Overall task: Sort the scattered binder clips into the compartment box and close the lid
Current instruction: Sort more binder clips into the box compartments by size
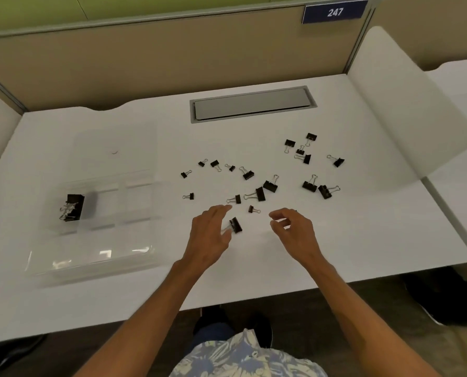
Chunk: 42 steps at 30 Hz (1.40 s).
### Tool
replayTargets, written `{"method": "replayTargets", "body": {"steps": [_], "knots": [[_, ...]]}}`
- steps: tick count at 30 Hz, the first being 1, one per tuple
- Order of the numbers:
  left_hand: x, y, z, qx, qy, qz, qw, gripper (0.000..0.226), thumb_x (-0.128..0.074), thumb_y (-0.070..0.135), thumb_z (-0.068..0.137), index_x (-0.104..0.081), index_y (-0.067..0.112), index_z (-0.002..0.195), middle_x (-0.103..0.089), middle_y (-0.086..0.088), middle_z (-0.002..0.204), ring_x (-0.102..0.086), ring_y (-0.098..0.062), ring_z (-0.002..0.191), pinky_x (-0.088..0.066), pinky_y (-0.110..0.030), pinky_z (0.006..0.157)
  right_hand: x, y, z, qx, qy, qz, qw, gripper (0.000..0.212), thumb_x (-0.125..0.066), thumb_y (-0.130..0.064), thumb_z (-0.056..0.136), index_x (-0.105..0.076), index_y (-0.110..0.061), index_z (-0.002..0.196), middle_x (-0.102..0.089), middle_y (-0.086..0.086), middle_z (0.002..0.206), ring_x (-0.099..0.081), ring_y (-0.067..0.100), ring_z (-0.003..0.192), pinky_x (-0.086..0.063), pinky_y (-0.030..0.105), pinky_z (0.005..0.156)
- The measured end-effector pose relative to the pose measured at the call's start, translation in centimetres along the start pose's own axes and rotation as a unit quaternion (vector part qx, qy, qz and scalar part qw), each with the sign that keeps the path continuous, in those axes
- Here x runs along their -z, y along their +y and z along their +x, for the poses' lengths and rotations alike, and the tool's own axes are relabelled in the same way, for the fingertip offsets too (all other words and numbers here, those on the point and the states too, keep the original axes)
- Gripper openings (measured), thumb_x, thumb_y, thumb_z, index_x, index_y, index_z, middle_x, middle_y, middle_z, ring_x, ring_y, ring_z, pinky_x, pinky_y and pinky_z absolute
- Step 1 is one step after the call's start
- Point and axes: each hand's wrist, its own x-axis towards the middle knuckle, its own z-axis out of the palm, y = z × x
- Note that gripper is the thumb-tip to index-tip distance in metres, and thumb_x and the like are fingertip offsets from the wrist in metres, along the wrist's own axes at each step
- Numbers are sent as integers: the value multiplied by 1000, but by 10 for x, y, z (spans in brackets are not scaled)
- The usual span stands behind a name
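Left hand [212, 232], grip apart, lay just beside a clip [235, 225]. Right hand [292, 229] was curled; hold unclear. Judged best: pinch the black body squarely, then carry it left to the box [110, 202].

Compartment box [102, 213] on the counter [363, 240] at my 9 o'clock, with some stowed clips [73, 208] in its leftmost compartment. Loose binder clips [259, 194] scattered from 12 to 2 o'clock. Cable hatch [254, 104] behind them.

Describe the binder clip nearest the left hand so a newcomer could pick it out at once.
On the white desk, find the left hand near the front edge. Just right of its fingertips lies a large black binder clip. It is the clip nearest the person; the other loose clips lie farther back.
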Motion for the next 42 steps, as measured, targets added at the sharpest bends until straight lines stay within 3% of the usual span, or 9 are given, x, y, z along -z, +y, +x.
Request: {"method": "replayTargets", "body": {"steps": [5,10,17,23,28,37,42], "knots": [[-10,9,25,1,-8,14,1000,53,-64,22,90,-46,19,140,-50,0,142,-48,-19,127,-27,-30,109,1,9,21,8,17,-9,1000,19,-63,-13,92,-68,-15,110,-68,-3,108,-63,8,89,-53,20,77],[-24,10,67,-34,-41,35,998,56,-65,24,89,-44,20,142,-50,1,141,-49,-19,125,-27,-28,105,2,13,59,11,33,-55,998,23,-64,-10,89,-68,-12,111,-66,2,111,-63,15,93,-56,36,79],[-53,7,120,-58,-87,57,993,65,-72,33,83,-46,16,140,-53,-4,138,-51,-24,123,-36,-37,107,6,18,114,37,-23,-182,982,39,-64,-4,87,-60,-11,126,-58,9,124,-56,25,112,-46,31,89],[-69,10,136,-56,-87,64,993,59,-73,31,82,-52,13,133,-60,-6,126,-55,-25,114,-37,-34,103,7,14,142,68,-130,-301,942,57,-60,5,85,-51,-12,139,-48,9,145,-43,28,130,-38,38,104],[-76,13,142,-38,-75,79,993,56,-70,30,85,-50,13,135,-59,-5,125,-54,-24,113,-34,-33,103,7,19,156,101,-175,-338,919,72,-60,9,79,-46,-20,144,-42,9,149,-38,28,133,-34,40,103],[-83,18,153,-25,-53,100,993,40,-73,26,82,-62,11,118,-60,-8,112,-56,-24,100,-42,-33,92,16,26,173,173,-185,-382,889,57,-65,2,82,-54,-19,134,-53,7,131,-44,27,118,-36,37,90],[-75,31,152,35,-45,46,997,37,-69,29,83,-54,17,114,-62,-2,105,-57,-21,93,-49,-35,79,23,34,175,191,-144,-344,908,47,-75,-20,82,-55,-15,124,-61,3,123,-47,25,117,-34,38,93]]}}
